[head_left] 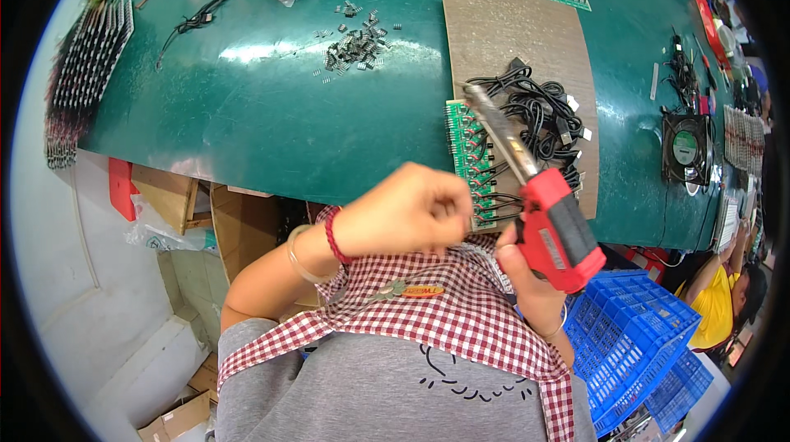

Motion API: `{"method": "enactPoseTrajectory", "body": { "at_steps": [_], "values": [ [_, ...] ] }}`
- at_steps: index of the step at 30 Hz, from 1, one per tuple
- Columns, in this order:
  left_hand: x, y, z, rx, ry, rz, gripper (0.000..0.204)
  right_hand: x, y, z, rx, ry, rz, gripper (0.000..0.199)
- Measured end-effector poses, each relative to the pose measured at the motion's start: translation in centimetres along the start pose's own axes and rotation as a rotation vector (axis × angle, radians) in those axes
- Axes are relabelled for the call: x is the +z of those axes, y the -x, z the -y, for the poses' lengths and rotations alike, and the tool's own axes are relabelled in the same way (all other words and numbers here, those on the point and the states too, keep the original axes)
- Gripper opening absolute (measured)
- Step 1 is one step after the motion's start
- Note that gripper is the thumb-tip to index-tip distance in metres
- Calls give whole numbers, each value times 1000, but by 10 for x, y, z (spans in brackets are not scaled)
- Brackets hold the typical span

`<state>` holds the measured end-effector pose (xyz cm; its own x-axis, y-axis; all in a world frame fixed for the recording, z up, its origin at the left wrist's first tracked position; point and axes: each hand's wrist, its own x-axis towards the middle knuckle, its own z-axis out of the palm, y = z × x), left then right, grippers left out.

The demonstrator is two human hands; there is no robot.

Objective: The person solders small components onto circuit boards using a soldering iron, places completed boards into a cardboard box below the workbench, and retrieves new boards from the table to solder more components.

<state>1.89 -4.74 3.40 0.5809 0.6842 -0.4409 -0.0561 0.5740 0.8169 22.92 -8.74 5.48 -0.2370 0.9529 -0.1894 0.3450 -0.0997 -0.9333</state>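
My right hand (531, 281) is wrapped around a red-and-black gun-shaped tool (558, 224). Its long metal barrel points up and away to the left, over a green circuit board strip (469, 146). Black cables (539, 117) run from that strip and lie bundled on a brown board (518, 26). My left hand (407, 207), slightly blurred, hovers just left of the strip's near end. Its fingers are curled and pinched together; whatever may be between them is hidden.
Small black connector parts (355, 47) lie piled on the green table (271, 104). Circuit boards (90, 72) are stacked at the left edge. A black fan (687, 148) sits at the right, with blue crates (629, 335) below. Another person (714, 310) is at the far right.
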Motion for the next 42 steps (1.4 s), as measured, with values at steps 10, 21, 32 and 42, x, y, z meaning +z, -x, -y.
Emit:
{"method": "enactPoseTrajectory", "body": {
  "at_steps": [10,21,32,42],
  "values": [
    [-39,-29,7,-46,-76,-165,10,-31,42,-40,113,-327,-99,43],
    [-42,-33,7,-48,-56,-144,11,-35,59,-54,236,-361,-42,9],
    [-43,-33,8,-49,-40,-136,10,-34,54,-59,175,-157,-58,8],
    [-41,-33,6,-69,-73,-157,7,-40,59,-62,191,-57,12,9]
  ]
}}
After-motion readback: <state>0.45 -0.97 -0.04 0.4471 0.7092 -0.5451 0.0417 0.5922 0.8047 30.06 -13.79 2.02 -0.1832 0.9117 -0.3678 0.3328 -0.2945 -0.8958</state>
